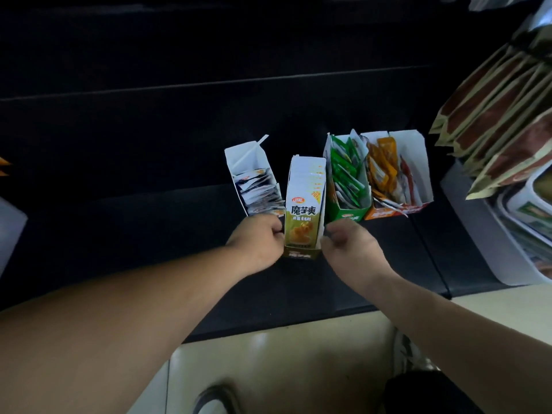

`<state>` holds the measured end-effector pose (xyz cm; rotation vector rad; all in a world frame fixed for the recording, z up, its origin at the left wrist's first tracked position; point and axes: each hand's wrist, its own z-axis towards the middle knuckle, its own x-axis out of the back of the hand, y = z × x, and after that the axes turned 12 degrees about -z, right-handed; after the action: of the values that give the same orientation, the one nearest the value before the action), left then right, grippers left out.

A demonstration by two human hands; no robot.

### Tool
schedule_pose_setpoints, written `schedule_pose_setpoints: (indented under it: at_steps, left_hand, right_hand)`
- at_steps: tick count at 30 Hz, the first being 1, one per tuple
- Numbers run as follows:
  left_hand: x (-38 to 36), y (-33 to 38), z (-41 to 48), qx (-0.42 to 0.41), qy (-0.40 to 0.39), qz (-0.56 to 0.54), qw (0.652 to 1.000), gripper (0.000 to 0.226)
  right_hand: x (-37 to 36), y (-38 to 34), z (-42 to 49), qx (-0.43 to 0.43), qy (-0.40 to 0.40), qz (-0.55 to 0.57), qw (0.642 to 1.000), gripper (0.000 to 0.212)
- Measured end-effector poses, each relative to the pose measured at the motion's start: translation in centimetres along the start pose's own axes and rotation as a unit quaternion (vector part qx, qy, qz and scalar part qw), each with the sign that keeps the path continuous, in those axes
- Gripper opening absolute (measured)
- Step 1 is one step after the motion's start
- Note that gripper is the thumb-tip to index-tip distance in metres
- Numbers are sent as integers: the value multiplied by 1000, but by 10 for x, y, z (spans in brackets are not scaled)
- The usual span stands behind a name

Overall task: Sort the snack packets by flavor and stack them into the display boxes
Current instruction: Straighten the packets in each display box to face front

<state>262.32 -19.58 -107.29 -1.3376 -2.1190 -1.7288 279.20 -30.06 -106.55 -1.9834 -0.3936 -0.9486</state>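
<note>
Since thin card flexes, the olive display box (304, 210), judged light yet crushable, is best taken low at its front corners. There it is gripped by the left hand (257, 239) and the right hand (348, 246), nearer the counter's (149, 228) front edge than its neighbours. Silver packets (260, 189) are held in the white box (248, 158), green packets (343, 174) in the green box (348, 213), and orange packets (383, 168) in the orange box (418, 162).

Brown-and-tan flat pouches (495, 115) lean in a row above a white plastic bin (475, 228). Pale glossy floor tiles (283, 369) show below the black shelf (134, 222).

Four display boxes (304, 204) abreast on shelf (149, 234)
</note>
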Motion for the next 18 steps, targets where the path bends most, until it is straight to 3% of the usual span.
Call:
schedule_pose_setpoints:
  at_steps: [2,5,9,12,15,18]
  left_hand:
    - [9,0,-7,-33,2,3,999,21]
    - [21,4,-15,-71,14,4,997,27]
    - [35,1,-9,-84,37,3,996,30]
    - [44,-2,6,-113,74,38,990,35]
    - [49,-12,22,-154,74,149,974,59]
    - [39,-31,24,-165,72,181,967,80]
  right_hand:
    - [6,-8,-4,49,12,-18,999,18]
    - [6,-22,-9,93,13,-56,994,27]
    - [8,-39,2,68,-6,-86,994,40]
    - [1,-44,21,67,27,-106,992,43]
    - [-14,-42,35,115,54,-140,982,49]
    - [-24,-32,38,166,77,-186,965,61]
